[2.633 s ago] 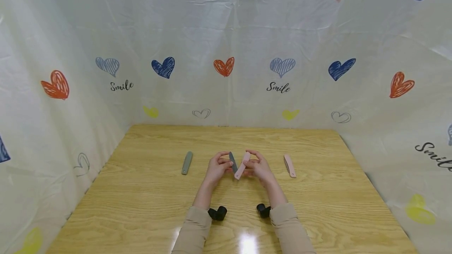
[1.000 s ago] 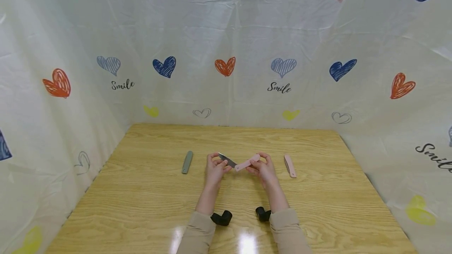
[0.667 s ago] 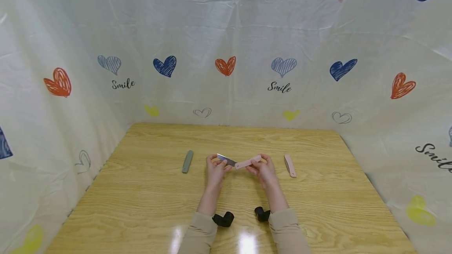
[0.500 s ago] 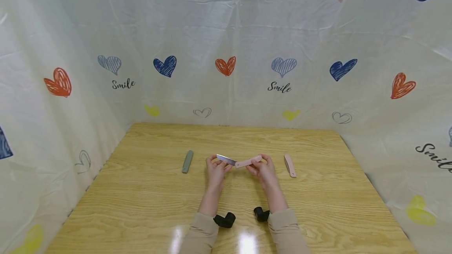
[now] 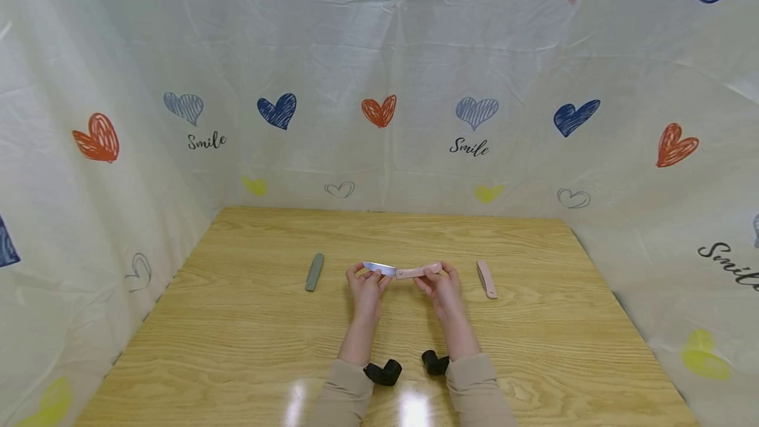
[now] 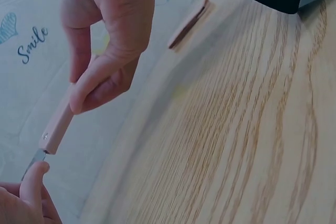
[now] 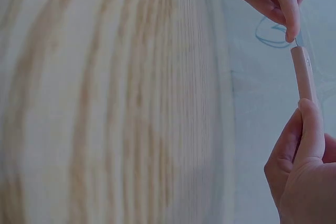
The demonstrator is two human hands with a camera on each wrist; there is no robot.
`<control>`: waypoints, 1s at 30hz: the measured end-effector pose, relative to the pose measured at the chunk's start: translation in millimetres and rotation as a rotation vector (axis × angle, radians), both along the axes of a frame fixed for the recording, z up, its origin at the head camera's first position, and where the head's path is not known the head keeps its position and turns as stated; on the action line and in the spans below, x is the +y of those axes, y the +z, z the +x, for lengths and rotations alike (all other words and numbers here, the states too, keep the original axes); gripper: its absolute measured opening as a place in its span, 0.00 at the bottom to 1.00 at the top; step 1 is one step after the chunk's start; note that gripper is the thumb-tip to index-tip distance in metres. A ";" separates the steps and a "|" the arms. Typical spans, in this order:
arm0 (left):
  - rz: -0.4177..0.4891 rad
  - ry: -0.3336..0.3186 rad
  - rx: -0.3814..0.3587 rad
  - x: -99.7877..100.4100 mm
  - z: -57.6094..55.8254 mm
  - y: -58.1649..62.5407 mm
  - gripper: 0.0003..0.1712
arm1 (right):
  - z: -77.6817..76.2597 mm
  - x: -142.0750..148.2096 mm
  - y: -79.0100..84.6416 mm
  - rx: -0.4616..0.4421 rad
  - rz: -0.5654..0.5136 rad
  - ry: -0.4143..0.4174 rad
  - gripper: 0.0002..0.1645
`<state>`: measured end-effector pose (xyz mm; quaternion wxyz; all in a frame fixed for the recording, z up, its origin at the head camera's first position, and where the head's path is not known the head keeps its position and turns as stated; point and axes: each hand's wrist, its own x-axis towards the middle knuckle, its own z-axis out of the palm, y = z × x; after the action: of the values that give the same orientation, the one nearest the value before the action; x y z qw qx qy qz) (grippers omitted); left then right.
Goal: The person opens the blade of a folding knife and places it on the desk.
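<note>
A folding knife (image 5: 415, 271) with a pink handle and a shiny blade is held up between both hands, its blade swung out almost in line with the handle. My left hand (image 5: 366, 287) pinches the blade between thumb and fingers, the tip pointing left. With thumb and fingers my right hand (image 5: 443, 288) grips the far end of the pink handle (image 7: 303, 74). In the left wrist view a small pivot pin shows on the handle (image 6: 58, 127) near the blade. Part of the blade is hidden behind the left fingers.
On the wooden table (image 5: 255, 341) a folded green knife (image 5: 315, 272) lies to the left of the hands. Another folded pink knife (image 5: 487, 279) lies to the right. Black wrist cameras (image 5: 383, 372) sit at both sleeves. A white curtain (image 5: 415, 51) with printed hearts stands behind the table.
The blade has swung out from a narrow V to nearly straight with the handle. Both hands have turned and spread apart as it opened. The two knives on the table have stayed put.
</note>
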<state>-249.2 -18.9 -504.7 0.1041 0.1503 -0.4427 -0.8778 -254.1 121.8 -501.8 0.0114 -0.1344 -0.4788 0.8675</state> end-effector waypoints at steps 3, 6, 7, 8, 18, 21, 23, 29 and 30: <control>0.007 0.012 -0.002 1.5 0.0 -1.0 0.25 | 0.4 -1.0 -2.1 0.000 -0.029 -0.004 0.30; 0.015 0.027 -0.004 3.0 -0.2 -2.5 0.25 | 0.0 -1.9 -4.3 -0.009 -0.053 -0.010 0.32; 0.019 0.034 -0.003 3.9 -0.4 -2.8 0.25 | -0.3 -2.2 -4.7 -0.012 -0.062 -0.013 0.32; 0.026 0.042 -0.005 4.6 -0.7 -3.4 0.25 | -0.8 -2.4 -5.0 -0.016 -0.070 -0.019 0.32; 0.078 0.087 -0.008 11.4 0.4 -4.5 0.24 | -2.2 -5.0 -3.0 0.000 -0.114 -0.051 0.29; 0.087 0.086 -0.003 12.9 1.3 -3.9 0.24 | -1.7 -4.9 -2.7 -0.001 -0.117 -0.052 0.28; 0.090 0.085 -0.001 13.6 1.8 -3.6 0.24 | -1.3 -5.0 -2.2 -0.008 -0.112 -0.052 0.28; 0.101 0.119 0.008 16.2 1.6 -3.5 0.24 | -1.5 -4.8 -1.0 -0.019 -0.127 -0.057 0.30; 0.103 0.128 0.016 16.8 1.5 -3.2 0.24 | -1.8 -4.8 -0.9 -0.021 -0.132 -0.063 0.29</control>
<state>-247.7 -2.1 -507.9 0.1556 0.1762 -0.3855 -0.8922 -255.9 116.9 -502.7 0.0246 -0.1587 -0.4161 0.8950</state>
